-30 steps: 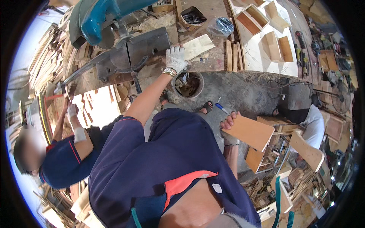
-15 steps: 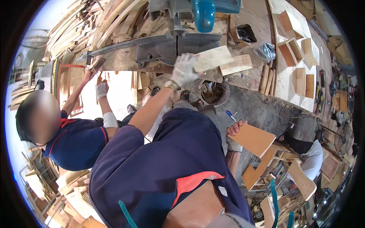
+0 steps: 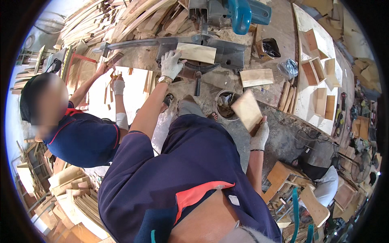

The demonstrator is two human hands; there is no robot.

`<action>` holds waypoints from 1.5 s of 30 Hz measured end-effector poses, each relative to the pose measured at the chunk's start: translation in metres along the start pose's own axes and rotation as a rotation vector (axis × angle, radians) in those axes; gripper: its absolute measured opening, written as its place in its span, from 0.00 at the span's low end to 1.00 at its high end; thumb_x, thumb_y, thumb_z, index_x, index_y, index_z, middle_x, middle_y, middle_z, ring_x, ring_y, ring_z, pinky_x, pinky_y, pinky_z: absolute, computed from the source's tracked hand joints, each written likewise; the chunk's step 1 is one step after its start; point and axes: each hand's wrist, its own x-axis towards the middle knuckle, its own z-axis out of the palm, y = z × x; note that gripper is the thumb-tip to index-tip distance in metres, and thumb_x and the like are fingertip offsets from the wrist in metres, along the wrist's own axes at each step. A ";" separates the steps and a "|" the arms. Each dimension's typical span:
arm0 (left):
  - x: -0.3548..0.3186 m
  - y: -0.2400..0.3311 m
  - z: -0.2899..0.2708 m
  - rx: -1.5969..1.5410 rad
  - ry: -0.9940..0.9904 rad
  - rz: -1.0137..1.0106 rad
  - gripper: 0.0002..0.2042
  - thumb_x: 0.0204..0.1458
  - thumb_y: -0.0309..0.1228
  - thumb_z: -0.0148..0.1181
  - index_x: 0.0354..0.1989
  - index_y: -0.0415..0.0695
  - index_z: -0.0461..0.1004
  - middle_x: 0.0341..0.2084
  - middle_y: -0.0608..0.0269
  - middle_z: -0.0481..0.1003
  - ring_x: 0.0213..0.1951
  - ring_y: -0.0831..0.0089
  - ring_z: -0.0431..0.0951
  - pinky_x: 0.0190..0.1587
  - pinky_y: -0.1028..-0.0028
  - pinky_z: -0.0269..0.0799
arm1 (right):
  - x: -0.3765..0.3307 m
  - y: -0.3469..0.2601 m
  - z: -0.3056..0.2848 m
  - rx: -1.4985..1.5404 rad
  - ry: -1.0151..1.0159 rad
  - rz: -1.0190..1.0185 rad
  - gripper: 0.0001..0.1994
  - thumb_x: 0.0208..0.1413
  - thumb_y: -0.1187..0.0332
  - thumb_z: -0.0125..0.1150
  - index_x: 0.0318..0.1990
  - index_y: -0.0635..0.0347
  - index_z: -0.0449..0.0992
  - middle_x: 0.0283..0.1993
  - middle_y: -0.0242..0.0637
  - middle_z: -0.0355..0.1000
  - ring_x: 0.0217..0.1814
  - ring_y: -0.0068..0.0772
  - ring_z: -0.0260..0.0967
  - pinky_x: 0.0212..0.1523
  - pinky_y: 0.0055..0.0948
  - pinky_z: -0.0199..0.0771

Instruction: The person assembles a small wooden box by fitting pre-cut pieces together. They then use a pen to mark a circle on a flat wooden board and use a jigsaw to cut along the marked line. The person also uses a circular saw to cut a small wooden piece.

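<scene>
My left hand (image 3: 171, 64), in a white work glove, presses on the left end of a pale wooden board (image 3: 197, 52) lying on the grey base of a mitre saw (image 3: 227, 54). The saw's blue motor housing (image 3: 242, 13) sits above the board. My right hand (image 3: 259, 135), also gloved, holds a square plywood panel (image 3: 247, 110) upright at my right side, above a round bucket (image 3: 225, 106) on the floor.
A person in a dark blue shirt (image 3: 87, 139) crouches at my left, gloved hands (image 3: 117, 86) among wood strips. Another cut board (image 3: 257, 77) lies right of the saw. Open wooden boxes (image 3: 318, 69) rest on a white sheet. Stacked slats (image 3: 121, 20) fill the back left.
The view has swung so the saw sits higher and centred. My left hand stays on the board at the saw. My right hand has raised the plywood panel toward the bucket.
</scene>
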 end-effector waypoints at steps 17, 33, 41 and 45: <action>0.019 -0.066 -0.010 -1.257 -0.038 -0.307 0.23 0.63 0.39 0.66 0.64 0.43 0.79 0.45 0.55 0.84 0.47 0.71 0.82 0.53 0.72 0.75 | 0.046 0.037 0.293 -0.572 -0.213 -0.620 0.19 0.68 0.55 0.67 0.33 0.64 0.77 0.29 0.27 0.69 0.33 0.22 0.60 0.36 0.28 0.62; 0.020 -0.046 -0.024 -0.974 0.016 -0.032 0.24 0.50 0.30 0.73 0.58 0.40 0.79 0.55 0.49 0.82 0.57 0.55 0.83 0.55 0.64 0.78 | 0.051 0.033 0.308 -0.556 -0.473 -0.728 0.12 0.66 0.70 0.63 0.53 0.65 0.81 0.43 0.34 0.83 0.41 0.19 0.70 0.47 0.23 0.72; -0.001 -0.050 -0.003 -0.398 -0.134 0.048 0.37 0.51 0.32 0.66 0.74 0.48 0.66 0.74 0.39 0.64 0.77 0.40 0.58 0.79 0.47 0.50 | 0.058 0.058 0.298 -0.985 -0.286 -0.953 0.33 0.53 0.65 0.76 0.68 0.55 0.73 0.67 0.50 0.76 0.70 0.55 0.73 0.69 0.43 0.73; -0.020 -0.045 0.006 -0.396 -0.063 0.099 0.33 0.55 0.40 0.70 0.70 0.45 0.71 0.71 0.46 0.70 0.76 0.44 0.62 0.78 0.47 0.53 | 0.064 0.054 0.290 -1.297 -0.323 -0.830 0.34 0.53 0.59 0.79 0.67 0.48 0.73 0.64 0.49 0.78 0.62 0.57 0.77 0.66 0.44 0.77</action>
